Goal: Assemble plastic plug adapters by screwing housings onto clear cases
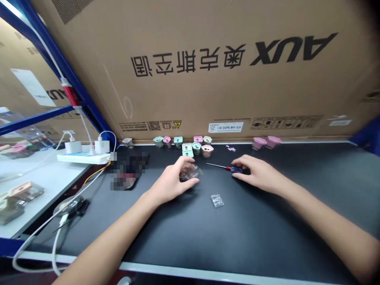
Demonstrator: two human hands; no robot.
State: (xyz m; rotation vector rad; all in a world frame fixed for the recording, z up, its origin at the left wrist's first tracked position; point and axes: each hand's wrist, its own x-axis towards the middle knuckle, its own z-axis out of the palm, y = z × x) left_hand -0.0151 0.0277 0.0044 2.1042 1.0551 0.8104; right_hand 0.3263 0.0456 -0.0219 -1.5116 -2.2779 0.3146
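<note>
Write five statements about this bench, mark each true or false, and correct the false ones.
1. The left hand has a clear plastic piece between thumb and fingers. True.
2. The screwdriver has its handle at the right hand. True.
3. The screwdriver's tip points toward the right forearm. False: it points away from it, toward the left hand's side.
4. The flat clear part lies beyond the screwdriver, against the cardboard box. False: it lies nearer the table's front edge than the screwdriver.
5. The large lettering on the cardboard box appears upside down. True.
</note>
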